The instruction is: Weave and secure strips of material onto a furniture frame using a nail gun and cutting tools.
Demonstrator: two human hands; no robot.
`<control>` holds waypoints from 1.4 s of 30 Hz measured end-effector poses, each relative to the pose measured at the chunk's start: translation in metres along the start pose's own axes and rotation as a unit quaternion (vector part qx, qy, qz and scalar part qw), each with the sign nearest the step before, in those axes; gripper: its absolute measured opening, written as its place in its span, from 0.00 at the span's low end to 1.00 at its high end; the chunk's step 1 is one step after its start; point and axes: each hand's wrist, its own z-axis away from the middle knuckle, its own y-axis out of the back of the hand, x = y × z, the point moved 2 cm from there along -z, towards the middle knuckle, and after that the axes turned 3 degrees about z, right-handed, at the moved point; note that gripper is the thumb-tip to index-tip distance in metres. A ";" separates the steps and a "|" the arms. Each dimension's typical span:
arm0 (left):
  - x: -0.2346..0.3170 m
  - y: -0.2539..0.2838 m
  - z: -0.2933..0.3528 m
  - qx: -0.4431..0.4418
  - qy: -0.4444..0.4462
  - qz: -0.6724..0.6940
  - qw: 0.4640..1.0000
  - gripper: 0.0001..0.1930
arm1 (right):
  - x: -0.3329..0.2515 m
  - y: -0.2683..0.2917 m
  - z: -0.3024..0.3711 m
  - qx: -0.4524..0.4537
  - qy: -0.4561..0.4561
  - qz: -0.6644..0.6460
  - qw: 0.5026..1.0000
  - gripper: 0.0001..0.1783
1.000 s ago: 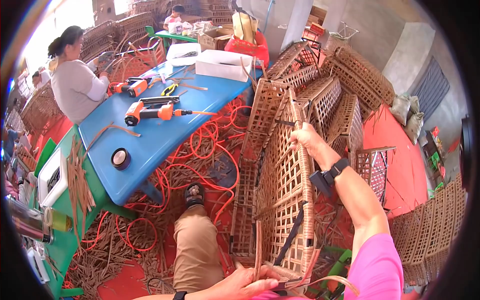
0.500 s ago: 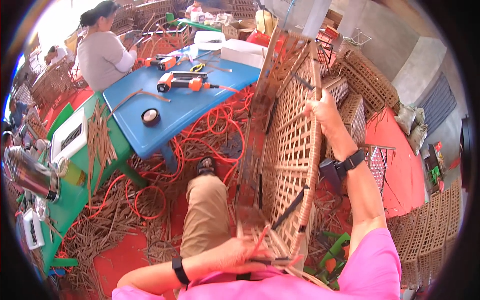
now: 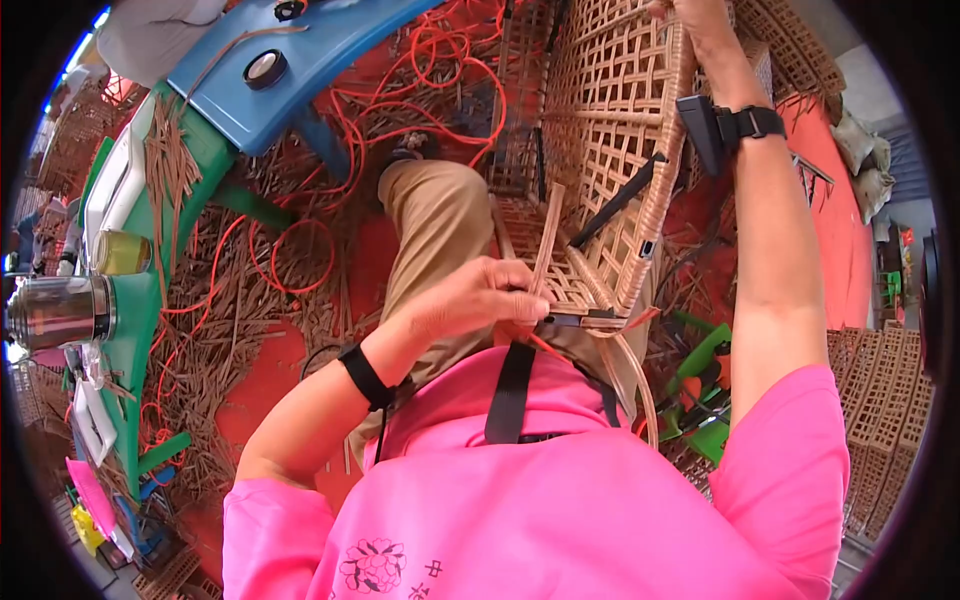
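Observation:
A large woven wicker basket (image 3: 610,150) with a wrapped rim and black bars at its corners stands tilted against my legs. My right hand (image 3: 705,28), partly cut off by the upper picture edge, is closed on its far rim. At the near lower corner, my left hand (image 3: 490,295) is closed, thumb against fingers, at the foot of a flat brown weaving strip (image 3: 548,235) that sticks up. A dark flat piece (image 3: 580,320) lies beside the thumb along the corner; I cannot tell what it is. Loose pale strips (image 3: 628,375) hang below that corner.
A blue table (image 3: 330,50) with a black tape roll (image 3: 265,69) adjoins a green table (image 3: 130,330) bearing strips, a steel flask (image 3: 62,310) and a jar (image 3: 122,252). An orange hose (image 3: 310,225) loops over the strip-littered floor. Stacked woven baskets (image 3: 870,390) stand at right.
The view has tipped down toward my body, so the table tools have left it. My left hand has moved up and away from my waist at the basket corner. My right hand remains on the rim.

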 end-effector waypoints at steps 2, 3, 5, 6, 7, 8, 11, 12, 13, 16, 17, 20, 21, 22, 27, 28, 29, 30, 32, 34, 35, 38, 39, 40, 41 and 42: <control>0.000 0.003 0.001 -0.021 0.069 0.032 0.997 0.14 | -0.008 0.002 0.005 -0.018 0.014 -0.001 1.000 0.17; 0.000 0.002 0.002 -0.011 0.033 0.043 0.999 0.14 | -0.010 0.003 0.009 0.002 0.000 0.003 1.000 0.17; 0.001 -0.006 0.012 0.040 0.001 0.116 0.992 0.11 | -0.018 0.003 0.019 -0.020 0.000 -0.015 1.000 0.14; -0.003 -0.011 0.014 0.041 0.004 0.116 0.992 0.11 | -0.010 0.007 0.021 -0.019 -0.003 -0.016 1.000 0.14; -0.006 -0.013 0.015 0.088 0.016 0.119 0.989 0.11 | -0.013 0.008 0.024 -0.042 0.014 0.000 0.999 0.14; -0.008 -0.015 0.016 0.135 0.028 0.122 0.983 0.10 | -0.016 0.009 0.027 -0.065 0.032 0.017 0.997 0.13; -0.013 -0.023 0.022 0.155 0.087 0.108 0.978 0.09 | -0.030 0.012 0.057 0.024 -0.002 0.007 1.000 0.20; -0.015 -0.024 0.024 0.172 0.101 0.075 0.977 0.08 | -0.043 0.006 0.070 0.025 -0.004 0.009 1.000 0.20; -0.020 -0.020 0.033 0.185 0.074 0.056 0.978 0.09 | -0.053 -0.013 0.079 0.080 0.001 0.025 0.996 0.27; -0.049 -0.013 0.032 0.239 0.032 -0.121 0.963 0.09 | -0.045 0.007 0.082 0.088 -0.027 0.014 0.996 0.51; -0.048 -0.014 0.029 0.232 -0.007 -0.162 0.959 0.09 | -0.033 0.012 0.079 0.063 0.015 0.004 0.998 0.39; -0.035 -0.023 0.031 0.243 -0.024 -0.216 0.945 0.09 | -0.015 0.024 0.079 0.013 0.001 0.028 1.000 0.29; -0.030 -0.025 0.033 0.247 -0.011 -0.236 0.940 0.10 | -0.021 0.023 0.086 0.021 -0.012 0.029 0.999 0.29; -0.027 -0.027 0.036 0.251 0.007 -0.254 0.934 0.11 | -0.025 0.021 0.092 0.029 -0.031 0.030 0.999 0.30; -0.025 -0.028 0.042 0.283 -0.019 -0.261 0.923 0.10 | -0.031 0.023 0.101 0.066 -0.020 -0.060 0.996 0.28; -0.025 -0.028 0.039 0.277 -0.027 -0.281 0.918 0.10 | -0.036 0.027 0.102 0.075 -0.013 -0.055 0.996 0.28; -0.025 -0.025 0.034 0.279 -0.037 -0.304 0.910 0.10 | -0.038 0.024 0.103 0.097 -0.044 -0.029 0.994 0.26; -0.030 -0.023 0.032 0.275 -0.025 -0.308 0.911 0.10 | -0.039 0.022 0.104 0.119 -0.075 -0.004 0.990 0.23; -0.027 -0.026 0.028 0.260 0.004 -0.325 0.909 0.09 | -0.026 0.018 0.107 0.128 -0.084 -0.039 0.987 0.26; -0.026 -0.025 0.021 0.266 0.000 -0.314 0.912 0.08 | -0.021 0.021 0.106 0.095 -0.110 -0.062 0.987 0.29; -0.032 -0.030 0.023 0.267 0.010 -0.293 0.918 0.08 | -0.015 0.031 0.105 0.072 -0.101 -0.041 0.991 0.29; -0.037 -0.029 0.018 0.265 -0.025 -0.254 0.930 0.07 | -0.031 0.046 0.122 0.069 -0.069 -0.074 0.993 0.32; -0.035 -0.027 0.021 0.276 -0.016 -0.256 0.926 0.06 | -0.032 0.043 0.131 0.081 -0.055 -0.032 0.995 0.35; -0.031 -0.026 0.023 0.274 -0.010 -0.258 0.926 0.05 | -0.035 0.047 0.142 0.099 -0.044 0.023 0.994 0.37; -0.033 -0.024 0.024 0.295 -0.014 -0.237 0.925 0.05 | -0.034 0.047 0.160 0.096 -0.058 -0.006 0.994 0.39; -0.036 -0.023 0.025 0.312 -0.015 -0.215 0.925 0.04 | -0.032 0.051 0.187 0.097 -0.073 -0.032 0.992 0.41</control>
